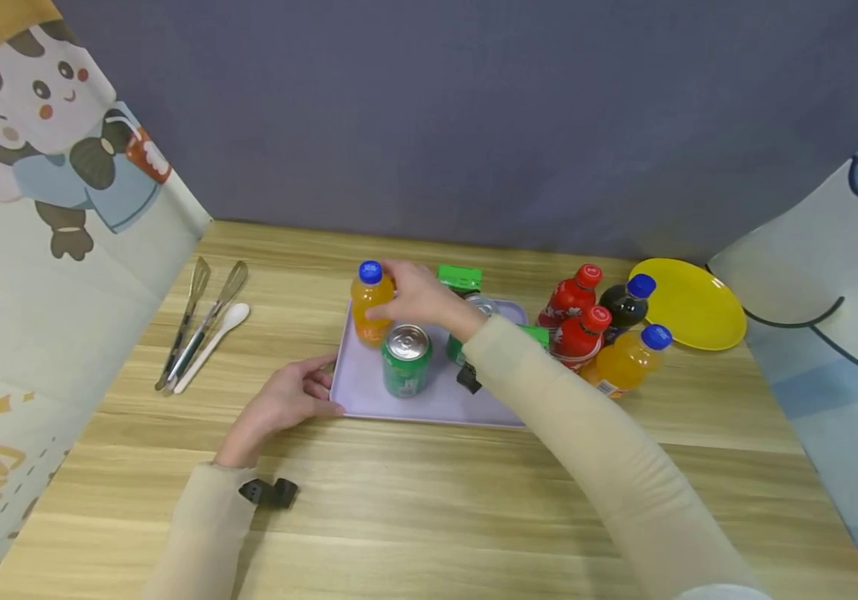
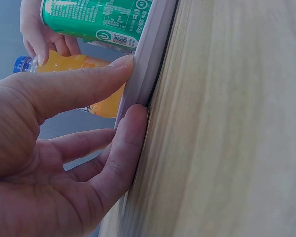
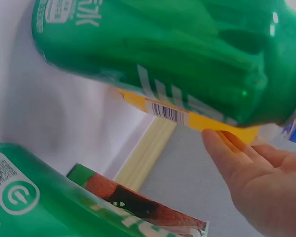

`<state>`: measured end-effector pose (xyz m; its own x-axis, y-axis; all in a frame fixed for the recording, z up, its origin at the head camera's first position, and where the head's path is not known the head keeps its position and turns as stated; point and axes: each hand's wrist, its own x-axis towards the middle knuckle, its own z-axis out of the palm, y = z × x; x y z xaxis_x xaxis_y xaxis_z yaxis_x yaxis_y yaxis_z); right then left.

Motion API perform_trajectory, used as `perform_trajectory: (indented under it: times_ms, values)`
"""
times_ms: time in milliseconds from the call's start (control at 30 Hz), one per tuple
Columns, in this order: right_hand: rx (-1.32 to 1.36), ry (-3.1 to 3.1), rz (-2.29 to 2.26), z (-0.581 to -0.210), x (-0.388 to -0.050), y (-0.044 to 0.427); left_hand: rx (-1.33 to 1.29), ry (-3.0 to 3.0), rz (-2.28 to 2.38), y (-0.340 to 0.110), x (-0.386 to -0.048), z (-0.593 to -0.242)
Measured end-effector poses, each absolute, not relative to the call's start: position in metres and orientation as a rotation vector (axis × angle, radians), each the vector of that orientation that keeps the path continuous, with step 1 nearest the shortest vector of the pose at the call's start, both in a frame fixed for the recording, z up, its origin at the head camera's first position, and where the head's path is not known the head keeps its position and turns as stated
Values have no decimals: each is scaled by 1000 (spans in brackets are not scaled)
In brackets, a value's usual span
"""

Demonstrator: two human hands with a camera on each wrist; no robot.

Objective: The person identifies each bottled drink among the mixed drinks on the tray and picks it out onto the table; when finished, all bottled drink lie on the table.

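Observation:
A lilac tray (image 1: 357,392) lies on the wooden table. My left hand (image 1: 286,400) holds its left front corner; in the left wrist view the thumb (image 2: 89,84) lies on the rim and fingers press the outer side. On the tray's back left, my right hand (image 1: 421,293) grips an orange drink bottle (image 1: 369,315) with a blue cap, thumb on the near side. One green can (image 1: 406,367) stands upright in front of that bottle. Another green can (image 1: 455,348) is partly hidden by the right forearm. In the right wrist view, a green can (image 3: 163,54) covers part of the bottle.
Green-topped packets (image 1: 460,277) show behind the right arm. Right of the tray stand red-capped bottles (image 1: 577,337), a dark bottle (image 1: 623,307), another orange bottle (image 1: 624,360) and a yellow plate (image 1: 687,304). Two whisk-like utensils (image 1: 212,321) and a white spoon (image 1: 212,346) lie left.

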<state>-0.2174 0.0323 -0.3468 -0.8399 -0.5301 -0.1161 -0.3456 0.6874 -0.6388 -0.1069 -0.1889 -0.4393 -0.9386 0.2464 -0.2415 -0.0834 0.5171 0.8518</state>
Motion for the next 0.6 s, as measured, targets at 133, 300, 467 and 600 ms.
perform_trajectory:
  times_ms: [133,300,467,600]
  values:
    - [-686,2619,-924,-350,-217,31,137,2427,1392,-189,-107,-440]
    - [-661,2625,-930,-350,-215,30,138,2419,1401,-189,-105,-439]
    - [-632,2606,-973,-350,-216,33,138,2416,1410,-188,-105,-439]
    - [-606,2601,-1013,-347,-217,34,132,2433,1407,-189,-106,-439]
